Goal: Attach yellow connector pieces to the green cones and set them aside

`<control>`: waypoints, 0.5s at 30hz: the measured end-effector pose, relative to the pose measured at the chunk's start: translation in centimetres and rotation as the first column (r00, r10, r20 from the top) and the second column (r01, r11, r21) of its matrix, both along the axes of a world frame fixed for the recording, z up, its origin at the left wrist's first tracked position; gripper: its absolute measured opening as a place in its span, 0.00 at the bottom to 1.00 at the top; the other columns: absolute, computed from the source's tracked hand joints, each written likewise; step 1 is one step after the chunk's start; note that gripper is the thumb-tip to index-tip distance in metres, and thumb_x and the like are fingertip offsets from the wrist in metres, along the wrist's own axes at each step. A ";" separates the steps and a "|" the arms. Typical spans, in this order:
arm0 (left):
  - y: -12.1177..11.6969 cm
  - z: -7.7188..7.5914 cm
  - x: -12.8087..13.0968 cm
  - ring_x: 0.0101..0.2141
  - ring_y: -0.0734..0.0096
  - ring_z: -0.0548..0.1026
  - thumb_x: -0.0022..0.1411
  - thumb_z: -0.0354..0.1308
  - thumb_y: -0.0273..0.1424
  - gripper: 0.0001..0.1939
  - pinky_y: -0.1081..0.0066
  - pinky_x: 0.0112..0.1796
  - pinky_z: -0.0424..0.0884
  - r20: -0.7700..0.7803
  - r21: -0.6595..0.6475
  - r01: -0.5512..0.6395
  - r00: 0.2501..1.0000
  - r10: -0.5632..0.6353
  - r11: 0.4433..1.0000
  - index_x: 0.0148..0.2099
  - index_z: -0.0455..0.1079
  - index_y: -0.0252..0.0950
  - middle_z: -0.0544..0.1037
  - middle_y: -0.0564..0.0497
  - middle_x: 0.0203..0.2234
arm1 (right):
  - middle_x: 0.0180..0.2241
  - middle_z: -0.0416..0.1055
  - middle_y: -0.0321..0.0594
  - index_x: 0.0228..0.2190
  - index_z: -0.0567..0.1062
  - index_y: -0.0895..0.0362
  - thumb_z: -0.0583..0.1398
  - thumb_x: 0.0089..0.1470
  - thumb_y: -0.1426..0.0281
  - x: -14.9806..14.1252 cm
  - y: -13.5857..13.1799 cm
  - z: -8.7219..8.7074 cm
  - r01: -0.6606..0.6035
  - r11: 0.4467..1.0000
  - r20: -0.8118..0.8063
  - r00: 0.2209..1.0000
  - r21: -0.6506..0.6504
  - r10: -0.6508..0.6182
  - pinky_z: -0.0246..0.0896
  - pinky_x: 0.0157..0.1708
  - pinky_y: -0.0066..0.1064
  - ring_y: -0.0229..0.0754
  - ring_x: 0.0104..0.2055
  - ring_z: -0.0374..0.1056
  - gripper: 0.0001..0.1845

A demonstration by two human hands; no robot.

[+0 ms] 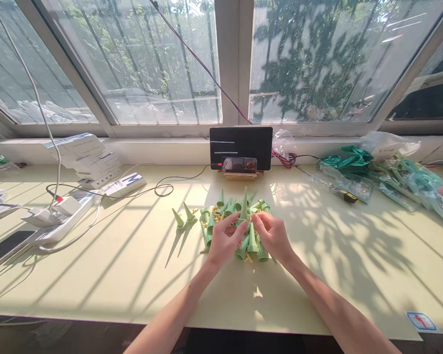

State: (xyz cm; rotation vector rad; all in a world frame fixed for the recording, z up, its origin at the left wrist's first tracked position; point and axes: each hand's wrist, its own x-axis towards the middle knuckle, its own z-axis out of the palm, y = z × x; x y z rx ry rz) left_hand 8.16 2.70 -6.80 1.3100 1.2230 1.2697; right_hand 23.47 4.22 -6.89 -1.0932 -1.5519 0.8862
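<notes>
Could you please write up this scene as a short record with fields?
Left hand: holds an upright green cone
Right hand: close beside that cone; its grip is unclear
Pile: more green cones, some upright and some tipped, with small tan pieces among them
Set apart: two green cones, left of the pile
Behind: black tablet, phone in front
Far left: white power strip
Surface: pale yellow table, sunlit

Sunlit pale-yellow table (133,290) below grey-framed windows (162,64), leafy greenery and bars beyond.
</notes>
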 end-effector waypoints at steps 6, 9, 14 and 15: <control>0.0 0.6 -0.1 0.16 0.82 0.63 0.57 0.64 0.43 0.24 0.79 0.16 0.61 0.043 -0.042 -0.021 0.999 0.023 0.999 0.50 0.73 0.33 0.70 0.55 0.22 | 0.27 0.70 0.36 0.35 0.72 0.57 0.57 0.61 0.58 0.2 -0.2 0.1 0.050 0.989 0.106 0.992 0.139 -0.065 0.53 0.22 0.27 0.33 0.20 0.57 0.14; -0.2 0.7 -0.1 0.16 0.81 0.63 0.57 0.64 0.44 0.23 0.79 0.16 0.60 0.049 -0.044 -0.019 0.999 0.021 0.999 0.48 0.74 0.33 0.68 0.56 0.18 | 0.28 0.70 0.37 0.33 0.73 0.57 0.56 0.62 0.60 0.2 0.0 0.0 0.035 0.974 0.157 0.985 0.224 -0.072 0.55 0.23 0.27 0.33 0.21 0.58 0.14; -0.2 0.8 0.0 0.16 0.81 0.63 0.58 0.63 0.44 0.21 0.79 0.17 0.61 0.028 -0.012 -0.020 0.999 0.020 1.000 0.46 0.74 0.33 0.67 0.57 0.16 | 0.27 0.69 0.36 0.31 0.73 0.57 0.57 0.62 0.63 0.2 0.2 -0.4 0.018 0.948 0.184 0.980 0.317 -0.080 0.55 0.24 0.27 0.34 0.22 0.57 0.12; -0.1 0.8 0.0 0.16 0.80 0.63 0.57 0.63 0.43 0.21 0.79 0.17 0.61 0.018 0.000 -0.022 1.000 0.022 1.000 0.46 0.74 0.33 0.67 0.57 0.16 | 0.26 0.68 0.36 0.31 0.73 0.57 0.57 0.63 0.64 0.2 0.2 -0.5 0.015 0.943 0.189 0.978 0.332 -0.083 0.54 0.24 0.27 0.34 0.22 0.57 0.12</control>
